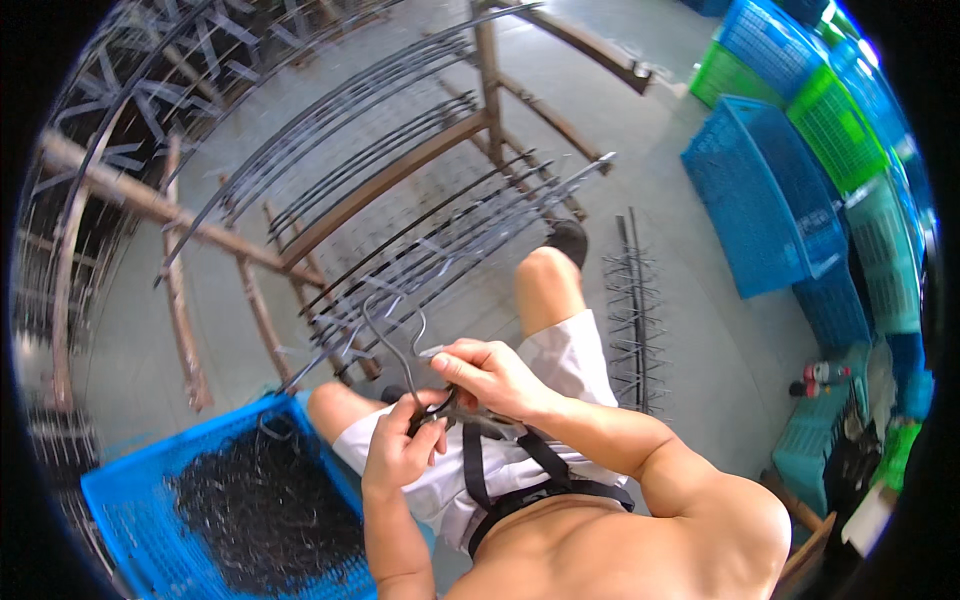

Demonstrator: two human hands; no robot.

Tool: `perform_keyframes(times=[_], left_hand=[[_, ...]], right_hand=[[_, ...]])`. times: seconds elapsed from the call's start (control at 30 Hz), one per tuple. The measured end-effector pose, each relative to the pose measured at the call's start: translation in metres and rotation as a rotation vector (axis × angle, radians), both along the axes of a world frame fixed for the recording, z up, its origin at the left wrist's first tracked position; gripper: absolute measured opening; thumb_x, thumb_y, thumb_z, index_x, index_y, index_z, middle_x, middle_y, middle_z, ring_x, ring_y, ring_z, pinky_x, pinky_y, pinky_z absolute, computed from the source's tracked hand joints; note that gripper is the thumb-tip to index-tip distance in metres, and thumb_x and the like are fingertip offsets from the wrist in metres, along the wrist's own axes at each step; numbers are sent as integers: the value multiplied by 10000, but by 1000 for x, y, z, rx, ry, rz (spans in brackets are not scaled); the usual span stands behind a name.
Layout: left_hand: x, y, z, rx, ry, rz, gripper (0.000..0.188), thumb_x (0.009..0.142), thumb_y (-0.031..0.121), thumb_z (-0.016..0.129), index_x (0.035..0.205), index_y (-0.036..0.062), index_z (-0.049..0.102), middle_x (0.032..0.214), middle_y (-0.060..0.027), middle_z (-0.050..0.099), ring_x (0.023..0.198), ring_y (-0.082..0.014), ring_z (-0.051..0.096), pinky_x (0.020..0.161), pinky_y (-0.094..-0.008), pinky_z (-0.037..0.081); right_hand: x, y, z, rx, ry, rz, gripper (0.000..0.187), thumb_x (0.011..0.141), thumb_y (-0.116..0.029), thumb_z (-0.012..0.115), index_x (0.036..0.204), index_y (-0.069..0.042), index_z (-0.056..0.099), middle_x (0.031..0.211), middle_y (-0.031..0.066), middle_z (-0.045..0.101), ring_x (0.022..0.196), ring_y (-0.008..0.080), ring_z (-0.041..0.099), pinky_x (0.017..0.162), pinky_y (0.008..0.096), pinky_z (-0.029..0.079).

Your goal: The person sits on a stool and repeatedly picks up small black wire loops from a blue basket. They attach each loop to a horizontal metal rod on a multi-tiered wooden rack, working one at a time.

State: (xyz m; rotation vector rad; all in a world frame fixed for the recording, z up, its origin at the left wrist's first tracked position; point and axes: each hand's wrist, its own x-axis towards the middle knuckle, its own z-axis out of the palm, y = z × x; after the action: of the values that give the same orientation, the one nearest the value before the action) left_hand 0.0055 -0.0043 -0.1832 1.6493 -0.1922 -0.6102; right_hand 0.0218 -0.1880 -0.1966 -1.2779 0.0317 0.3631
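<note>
In front of my lap, my left hand [400,447] is closed, its fingers pinching the lower end of a bent metal hook [388,345]. The hook's curved wire rises above the hand toward the rack. To its right my right hand [497,378] is closed too, thumb and fingers pressed together beside the hook's other end. Dark, shiny pieces [480,418] lie below the right palm, partly covered by it. Which of these the right fingers grip is hidden. At the lower left a blue plastic crate [130,478] holds a heap of small black parts [265,505].
A brown metal rack [390,185] with rows of rods stands before my knees. Rods with short prongs [632,310] lie on the floor to the right. Blue crates [740,200] and green crates [835,130] are stacked at the far right. More hanging racks [130,95] fill the upper left.
</note>
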Motion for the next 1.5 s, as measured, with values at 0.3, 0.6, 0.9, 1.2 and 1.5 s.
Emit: perform_keyframes(times=[0.3,0.6,0.9,1.2,1.5], left_hand=[[48,-37,11,106,123,-688,198,827,11,539,1021,4,577,571,-13,540,447,-73,450,427,-211,371],[51,-61,-36,-438,178,109,226,914,44,444,1136,85,463,627,-15,420,474,-79,349,405,-227,362],[32,-72,-60,-253,-83,121,202,822,4,577,1022,25,604,977,-73,554,632,-69,465,556,-206,378],[35,-85,-56,-431,10,242,138,857,-11,555,958,17,465,1055,-102,453,871,-187,573,763,-284,493],[22,-82,-59,-374,120,232,227,689,21,478,899,39,393,1075,-134,448,782,-151,472,674,-246,408]], right_hand=[[24,-115,19,-765,-1119,145,368,797,-262,667,1091,-60,577,1016,128,536,970,332,506,880,407,395],[86,-205,-58,-203,-312,-848,179,916,-147,526,854,-9,621,590,-28,513,468,58,439,434,204,340],[138,-186,-86,373,-80,-986,190,914,-216,557,947,-35,608,574,-14,450,400,60,350,364,206,251],[130,-185,-80,379,-80,-916,153,913,-178,545,927,-33,592,589,-23,440,436,59,365,417,216,294],[127,-173,-87,-16,-188,-857,270,934,-198,527,1142,-35,584,595,-48,439,502,39,415,451,202,347]])
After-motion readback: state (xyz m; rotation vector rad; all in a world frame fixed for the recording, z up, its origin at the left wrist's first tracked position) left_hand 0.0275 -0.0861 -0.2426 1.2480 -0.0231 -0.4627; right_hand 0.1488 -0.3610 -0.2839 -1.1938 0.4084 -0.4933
